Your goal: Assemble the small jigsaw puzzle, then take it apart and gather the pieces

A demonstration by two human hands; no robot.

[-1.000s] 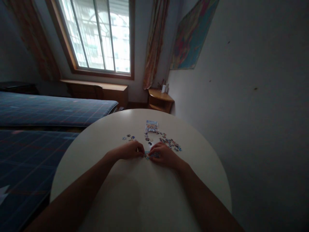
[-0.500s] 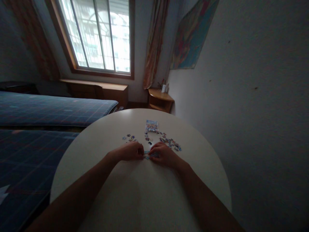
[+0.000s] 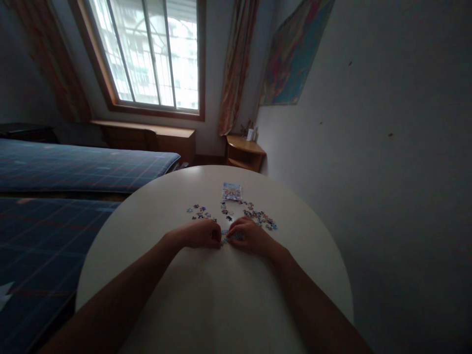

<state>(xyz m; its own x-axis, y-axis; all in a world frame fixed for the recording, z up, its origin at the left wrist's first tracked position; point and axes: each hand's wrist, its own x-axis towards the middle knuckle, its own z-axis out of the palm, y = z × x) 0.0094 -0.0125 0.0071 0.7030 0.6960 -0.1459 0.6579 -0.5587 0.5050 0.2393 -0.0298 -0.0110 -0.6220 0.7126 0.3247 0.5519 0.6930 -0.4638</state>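
Note:
On the round white table (image 3: 228, 295), a small patch of bluish jigsaw puzzle pieces (image 3: 223, 237) lies between my two hands. My left hand (image 3: 201, 232) is closed at its left edge, fingertips pressed together near the table; whatever is pinched there is too small to make out. My right hand (image 3: 250, 237) rests over the right side of the patch, its fingers bent and touching the pieces, partly covering them. Loose puzzle pieces (image 3: 200, 213) lie beyond my left hand, and a larger heap of pieces (image 3: 261, 218) spreads beyond my right.
A small printed picture sheet or packet (image 3: 232, 191) lies farther back on the table. Plaid-covered beds (image 3: 73, 167) stand to the left. A wooden corner shelf (image 3: 245, 144) and a desk (image 3: 177, 132) are behind, below the window. The wall (image 3: 387, 187) runs along the right.
My left hand has shifted slightly toward me, its fingertips now lower at the patch's left edge, uncovering more loose pieces behind it. My right hand stays nearly in place.

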